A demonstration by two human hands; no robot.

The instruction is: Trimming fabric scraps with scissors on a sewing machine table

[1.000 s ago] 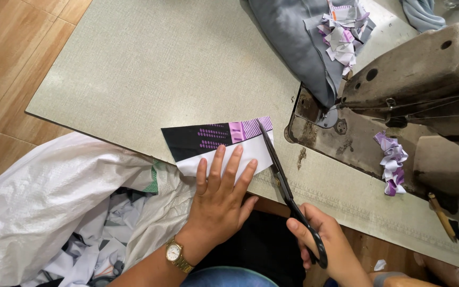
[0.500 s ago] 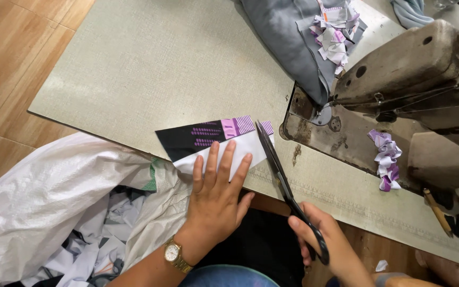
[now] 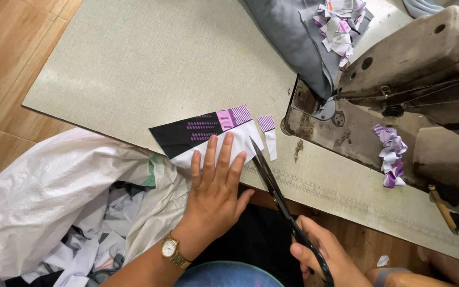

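The left hand (image 3: 214, 194) lies flat, fingers spread, pressing down on a fabric piece (image 3: 203, 134) that is black with purple markings on top and white underneath. The piece sits at the near edge of the table (image 3: 150, 58), its far half sticking out beyond the fingertips. A gold wristwatch (image 3: 173, 250) is on that wrist.

The right hand (image 3: 322, 255) is curled through the handles of a pair of long black scissors (image 3: 280, 196). The blades look closed, or nearly so; from here it is hard to be sure. Their tip rests just beside the right end of the fabric piece, close to the left hand's little finger. Just past the tip, a small cut strip (image 3: 268, 136), purple-striped at one end and white at the other, lies apart from the main piece.

Beyond the right hand stands an old sewing machine (image 3: 415, 58), with a bunch of purple and white scraps (image 3: 390, 154) on its bed. To the left of the left hand, a white sack (image 3: 43, 196) holds more cloth offcuts. Grey cloth (image 3: 288, 37) is heaped farther back.
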